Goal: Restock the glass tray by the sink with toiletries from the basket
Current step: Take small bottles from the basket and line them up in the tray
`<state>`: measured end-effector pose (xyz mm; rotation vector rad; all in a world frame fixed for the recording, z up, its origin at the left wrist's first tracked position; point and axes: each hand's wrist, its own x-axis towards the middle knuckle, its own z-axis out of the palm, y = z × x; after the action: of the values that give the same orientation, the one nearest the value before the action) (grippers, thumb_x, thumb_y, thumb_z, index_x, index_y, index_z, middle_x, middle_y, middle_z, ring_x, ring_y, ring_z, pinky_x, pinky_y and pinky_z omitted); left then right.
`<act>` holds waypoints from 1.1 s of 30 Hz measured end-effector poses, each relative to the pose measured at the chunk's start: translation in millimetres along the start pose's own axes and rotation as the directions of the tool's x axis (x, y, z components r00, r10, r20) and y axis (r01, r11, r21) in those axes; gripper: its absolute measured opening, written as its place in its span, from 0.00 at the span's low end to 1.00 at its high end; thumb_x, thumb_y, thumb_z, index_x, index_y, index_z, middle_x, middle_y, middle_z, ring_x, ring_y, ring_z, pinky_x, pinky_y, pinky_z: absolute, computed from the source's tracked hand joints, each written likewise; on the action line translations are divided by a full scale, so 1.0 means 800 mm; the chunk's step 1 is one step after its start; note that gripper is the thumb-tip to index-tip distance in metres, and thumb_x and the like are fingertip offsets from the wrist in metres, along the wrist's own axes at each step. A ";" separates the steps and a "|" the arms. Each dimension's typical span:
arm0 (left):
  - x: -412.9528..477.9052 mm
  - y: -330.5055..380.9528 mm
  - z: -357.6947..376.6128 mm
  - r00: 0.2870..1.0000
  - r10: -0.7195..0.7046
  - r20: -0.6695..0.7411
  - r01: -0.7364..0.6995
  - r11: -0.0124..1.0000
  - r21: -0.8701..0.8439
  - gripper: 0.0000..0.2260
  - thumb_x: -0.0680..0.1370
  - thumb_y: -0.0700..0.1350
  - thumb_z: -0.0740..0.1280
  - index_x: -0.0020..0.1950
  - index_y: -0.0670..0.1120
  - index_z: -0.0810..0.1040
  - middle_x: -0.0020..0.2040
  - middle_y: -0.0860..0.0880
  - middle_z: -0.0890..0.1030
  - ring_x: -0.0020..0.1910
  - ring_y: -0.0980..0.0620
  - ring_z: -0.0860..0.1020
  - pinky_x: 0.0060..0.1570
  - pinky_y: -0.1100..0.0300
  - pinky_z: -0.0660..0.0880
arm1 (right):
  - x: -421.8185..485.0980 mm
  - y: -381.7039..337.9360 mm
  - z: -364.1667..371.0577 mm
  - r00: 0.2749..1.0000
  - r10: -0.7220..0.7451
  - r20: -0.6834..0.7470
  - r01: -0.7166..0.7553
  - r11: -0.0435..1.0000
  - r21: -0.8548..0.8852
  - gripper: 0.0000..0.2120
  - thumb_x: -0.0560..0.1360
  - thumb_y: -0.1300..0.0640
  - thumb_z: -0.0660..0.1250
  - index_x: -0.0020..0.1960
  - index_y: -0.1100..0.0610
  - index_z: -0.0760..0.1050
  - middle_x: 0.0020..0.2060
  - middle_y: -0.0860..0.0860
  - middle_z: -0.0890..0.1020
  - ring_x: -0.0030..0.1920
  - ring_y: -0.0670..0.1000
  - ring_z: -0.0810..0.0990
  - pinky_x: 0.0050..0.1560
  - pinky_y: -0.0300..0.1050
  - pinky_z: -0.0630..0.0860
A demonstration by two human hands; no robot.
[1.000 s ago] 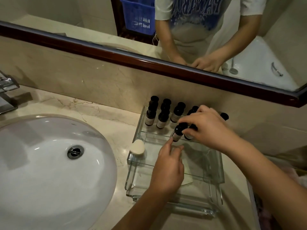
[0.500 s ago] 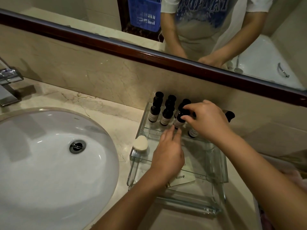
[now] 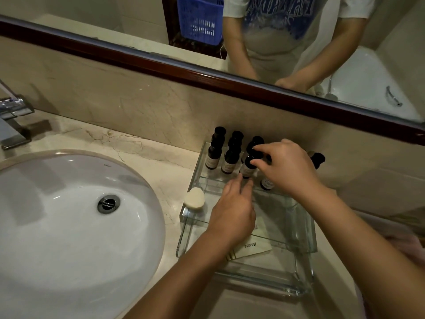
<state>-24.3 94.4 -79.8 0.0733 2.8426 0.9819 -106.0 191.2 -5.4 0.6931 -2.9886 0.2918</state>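
A clear glass tray (image 3: 296, 286) stands on the counter right of the sink. Several small dark bottles with black caps stand in a row along its back edge; the leftmost bottle (image 3: 212, 157) and its neighbour (image 3: 228, 162) stand free. My right hand (image 3: 287, 168) pinches the cap of a third bottle (image 3: 247, 169). My left hand (image 3: 232, 215) reaches over the tray with straight fingers, their tips at that bottle's base. A round white soap (image 3: 195, 198) sits on the tray's left rim. A pale sachet (image 3: 251, 249) lies in the tray, partly under my left wrist.
The white sink basin (image 3: 69, 226) fills the left, with a chrome tap (image 3: 11, 123) at the far left. A dark-framed mirror (image 3: 207, 77) runs above the marble backsplash and reflects a blue basket (image 3: 200, 19). Pink cloth (image 3: 407, 247) shows at the right edge.
My right hand carried a bottle back and left into the row. My left hand slid forward until its fingertips reached the bottle's base.
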 end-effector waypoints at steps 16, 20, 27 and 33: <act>-0.019 0.015 0.001 1.000 0.015 0.026 -0.015 1.000 -0.007 0.23 0.81 0.44 0.56 0.75 0.50 0.57 0.76 0.49 0.53 0.75 0.51 0.52 0.69 0.56 0.63 | -0.045 0.046 -0.038 0.984 0.167 -0.055 -0.155 0.972 0.176 0.12 0.73 0.58 0.69 0.57 0.55 0.79 0.52 0.51 0.82 0.53 0.52 0.76 0.54 0.40 0.67; -0.012 0.030 0.009 0.998 0.066 0.023 -0.066 0.998 0.017 0.24 0.79 0.41 0.58 0.75 0.52 0.58 0.77 0.47 0.52 0.75 0.49 0.54 0.66 0.53 0.68 | -0.038 0.047 -0.024 0.984 0.145 0.100 -0.159 0.976 0.148 0.18 0.73 0.56 0.69 0.63 0.52 0.75 0.58 0.51 0.79 0.59 0.50 0.76 0.59 0.45 0.72; 0.004 0.045 0.023 0.997 0.033 0.069 -0.043 0.987 0.154 0.29 0.79 0.40 0.59 0.77 0.51 0.50 0.77 0.43 0.46 0.75 0.46 0.52 0.64 0.53 0.67 | -0.029 0.046 -0.014 0.986 0.132 0.098 -0.143 0.983 0.114 0.17 0.74 0.54 0.68 0.63 0.49 0.75 0.56 0.50 0.80 0.57 0.51 0.77 0.53 0.44 0.73; 0.011 0.044 0.030 1.000 0.022 0.006 -0.023 0.991 0.132 0.24 0.82 0.49 0.55 0.77 0.50 0.51 0.77 0.44 0.49 0.75 0.46 0.52 0.66 0.53 0.66 | -0.027 0.050 -0.009 0.990 0.117 0.082 -0.128 0.981 0.145 0.16 0.75 0.55 0.67 0.62 0.48 0.74 0.56 0.49 0.80 0.56 0.50 0.78 0.53 0.45 0.74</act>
<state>-29.9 137.7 -78.0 0.1207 2.9055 0.7958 -104.5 237.2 -7.2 0.5430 -3.1099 0.5135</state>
